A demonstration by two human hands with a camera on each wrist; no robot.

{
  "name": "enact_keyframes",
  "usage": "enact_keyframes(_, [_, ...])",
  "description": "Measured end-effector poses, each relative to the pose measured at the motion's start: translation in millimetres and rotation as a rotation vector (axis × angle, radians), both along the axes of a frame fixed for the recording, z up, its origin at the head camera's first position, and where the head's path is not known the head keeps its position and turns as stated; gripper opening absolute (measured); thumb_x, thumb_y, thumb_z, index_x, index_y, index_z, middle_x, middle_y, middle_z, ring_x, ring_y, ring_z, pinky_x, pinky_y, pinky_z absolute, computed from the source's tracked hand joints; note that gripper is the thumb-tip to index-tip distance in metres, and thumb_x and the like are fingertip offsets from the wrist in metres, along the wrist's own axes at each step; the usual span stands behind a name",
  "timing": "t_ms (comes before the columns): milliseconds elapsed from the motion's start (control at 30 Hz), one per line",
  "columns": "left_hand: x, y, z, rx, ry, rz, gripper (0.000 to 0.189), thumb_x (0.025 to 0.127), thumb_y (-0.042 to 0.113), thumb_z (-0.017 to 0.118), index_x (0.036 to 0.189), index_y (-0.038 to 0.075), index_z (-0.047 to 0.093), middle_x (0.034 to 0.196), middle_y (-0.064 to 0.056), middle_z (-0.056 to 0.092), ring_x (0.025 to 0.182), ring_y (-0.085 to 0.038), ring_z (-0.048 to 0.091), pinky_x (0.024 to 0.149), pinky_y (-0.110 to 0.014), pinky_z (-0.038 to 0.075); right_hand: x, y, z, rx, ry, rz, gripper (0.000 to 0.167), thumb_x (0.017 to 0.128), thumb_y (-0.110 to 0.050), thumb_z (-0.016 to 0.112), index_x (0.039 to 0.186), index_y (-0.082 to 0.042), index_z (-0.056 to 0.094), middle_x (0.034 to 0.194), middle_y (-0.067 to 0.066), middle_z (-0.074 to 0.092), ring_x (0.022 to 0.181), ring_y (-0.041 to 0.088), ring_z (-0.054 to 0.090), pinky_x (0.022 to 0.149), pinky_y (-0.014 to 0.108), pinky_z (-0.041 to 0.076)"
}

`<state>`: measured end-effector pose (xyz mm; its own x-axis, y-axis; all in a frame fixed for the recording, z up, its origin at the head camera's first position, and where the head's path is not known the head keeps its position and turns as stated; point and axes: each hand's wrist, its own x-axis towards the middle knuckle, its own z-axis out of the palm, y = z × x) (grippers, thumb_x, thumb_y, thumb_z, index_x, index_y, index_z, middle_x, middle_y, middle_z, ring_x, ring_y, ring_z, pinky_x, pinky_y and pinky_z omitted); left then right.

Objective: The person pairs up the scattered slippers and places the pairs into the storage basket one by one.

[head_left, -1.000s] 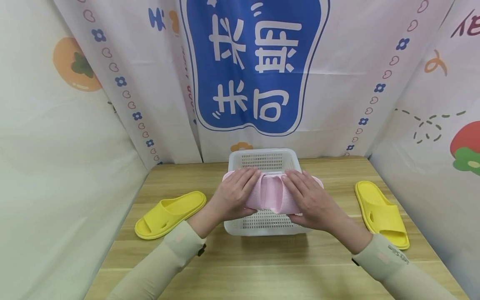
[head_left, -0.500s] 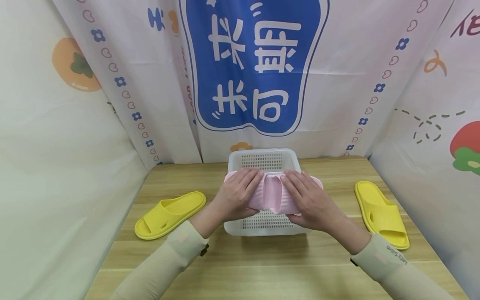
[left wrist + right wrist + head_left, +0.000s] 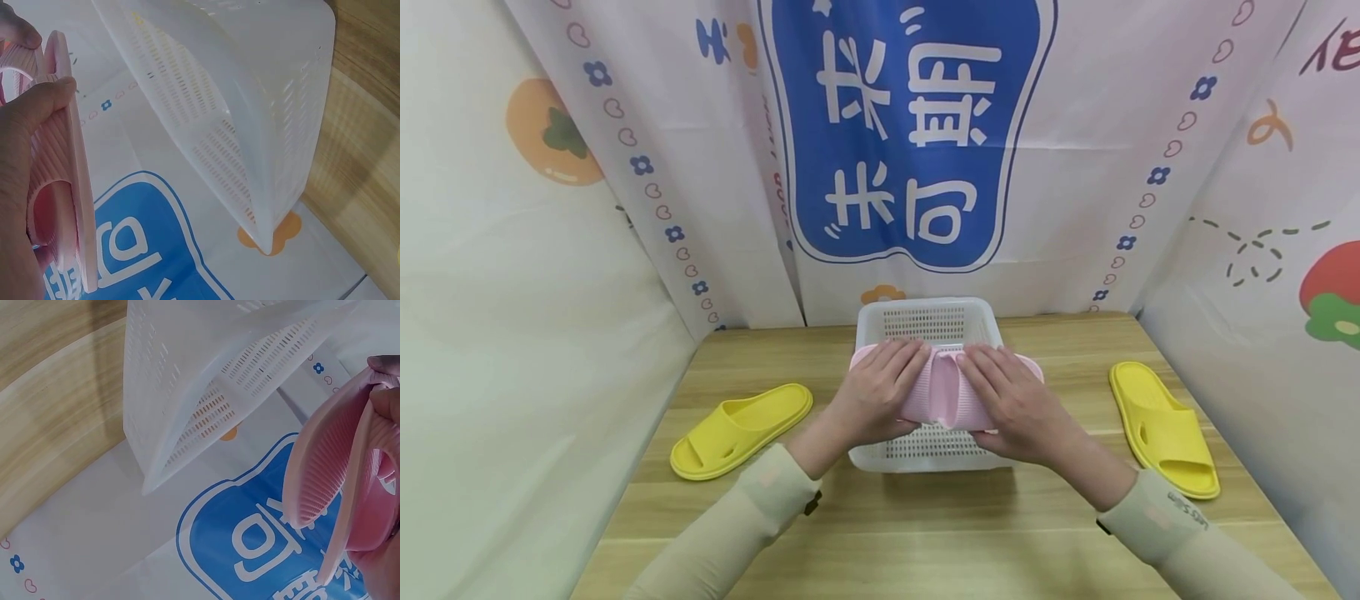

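Pink ribbed slippers (image 3: pixel 973 407), seemingly a pair, are held sideways over the white basket. My left hand (image 3: pixel 874 396) grips their left end, fingers over the top and thumb below. On their right end, my right hand (image 3: pixel 1021 408) holds in the same way. Two pink soles (image 3: pixel 328 456) show in the right wrist view, pinched near one end and spread apart at the other. In the left wrist view the thumb presses on the ribbed strap (image 3: pixel 53 147). Beneath the slippers stands the perforated white basket (image 3: pixel 867 457); the slippers hide its middle.
One yellow slipper (image 3: pixel 760 410) lies on the wooden table (image 3: pixel 880 542) left of the basket. Another yellow slipper (image 3: pixel 1176 437) lies near the table's right edge. A printed curtain (image 3: pixel 1075 208) hangs right behind the basket.
Both hands have come slightly closer together, the left one shifting right. The gap between them on the pink slippers has narrowed. The basket and the yellow slippers stay put.
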<state>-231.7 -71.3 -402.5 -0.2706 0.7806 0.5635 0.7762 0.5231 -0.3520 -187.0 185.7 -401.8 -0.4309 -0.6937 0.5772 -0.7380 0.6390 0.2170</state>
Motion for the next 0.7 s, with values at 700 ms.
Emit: enact_keyframes(700, [-0.4,3.3,-1.8,-0.010,0.031,0.000,0.094,0.069,0.057,0.074,0.135,-0.005,0.050,0.131,-0.019,0.057,0.120,-0.033,0.054,0.104,-0.045,0.042,-1.7,-2.2,-5.0,-0.012,0.021,0.007,0.102,0.061,-0.040,0.084,0.140,0.007,0.039,0.138,0.025,0.047,0.125,0.040,0.044,0.102,0.057,0.040])
